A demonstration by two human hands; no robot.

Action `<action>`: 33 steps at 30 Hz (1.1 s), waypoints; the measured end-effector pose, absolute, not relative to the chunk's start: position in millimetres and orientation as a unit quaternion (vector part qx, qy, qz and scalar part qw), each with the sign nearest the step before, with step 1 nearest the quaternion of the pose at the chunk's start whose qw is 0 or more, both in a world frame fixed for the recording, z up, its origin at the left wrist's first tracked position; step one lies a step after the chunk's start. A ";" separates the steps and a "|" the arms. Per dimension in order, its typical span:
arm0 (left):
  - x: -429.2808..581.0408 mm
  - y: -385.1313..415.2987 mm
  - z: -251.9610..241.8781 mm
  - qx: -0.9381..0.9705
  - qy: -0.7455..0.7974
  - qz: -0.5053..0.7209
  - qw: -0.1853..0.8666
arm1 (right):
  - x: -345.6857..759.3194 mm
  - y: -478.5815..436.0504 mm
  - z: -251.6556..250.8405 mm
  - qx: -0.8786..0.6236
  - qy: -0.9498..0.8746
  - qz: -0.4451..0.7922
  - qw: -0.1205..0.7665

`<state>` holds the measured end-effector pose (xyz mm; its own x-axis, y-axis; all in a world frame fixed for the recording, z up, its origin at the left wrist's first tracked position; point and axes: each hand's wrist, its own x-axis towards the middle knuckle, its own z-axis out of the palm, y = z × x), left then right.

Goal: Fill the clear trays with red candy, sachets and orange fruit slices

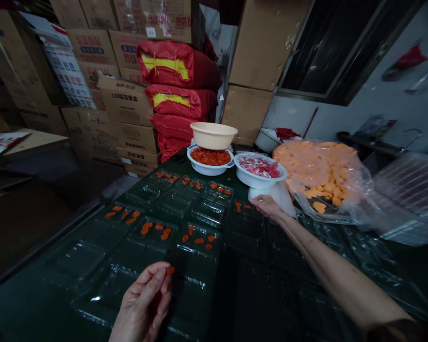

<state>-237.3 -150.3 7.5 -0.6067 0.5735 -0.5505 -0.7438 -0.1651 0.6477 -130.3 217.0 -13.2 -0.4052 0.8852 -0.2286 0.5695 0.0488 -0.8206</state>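
My left hand (144,301) is closed in a pinch on a small orange-red piece (170,270), low over the clear plastic trays. My right hand (267,206) reaches out over a farther clear tray (244,221) holding a few such pieces (238,207). Its fingertips are pressed together; anything between them is too small to make out. Several more trays (209,211) lie in rows on the dark green table, with orange-red pieces (199,241) in their far compartments. Beyond them, a white basin (210,168) is filled with similar pieces, partly covered by a cream bowl (214,135).
A white basin (260,180) of red-and-white wrapped items stands near my right hand. Right of it lies a large clear bag (321,175) of orange pieces. Stacked clear plastic trays (413,199) stand far right. Red sacks (180,102) and cardboard boxes (128,102) rise behind the table.
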 end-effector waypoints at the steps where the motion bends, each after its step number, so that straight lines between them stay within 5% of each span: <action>1: -236.7 -150.3 7.9 -0.094 0.479 0.757 0.435 | -127.3 216.6 -9.9 -0.521 -0.688 0.474 0.173; 8: -232.4 -146.0 9.0 -0.081 0.489 0.750 0.437 | -112.0 212.2 -0.1 -0.515 -0.650 0.528 0.182; 25: -223.9 -146.3 7.4 -0.016 0.472 0.752 0.459 | -101.8 213.9 -19.4 -0.538 -0.765 0.266 0.235; 33: -226.7 -158.1 10.0 0.274 0.717 0.583 0.265 | -98.7 203.8 -33.7 -0.513 -0.834 0.143 0.139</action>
<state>-226.7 -158.1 10.0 -0.7087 0.7029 -0.0605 0.0846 0.1698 0.9818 -98.7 203.8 -33.7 -0.4338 0.8970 0.0855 0.8171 0.4316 -0.3823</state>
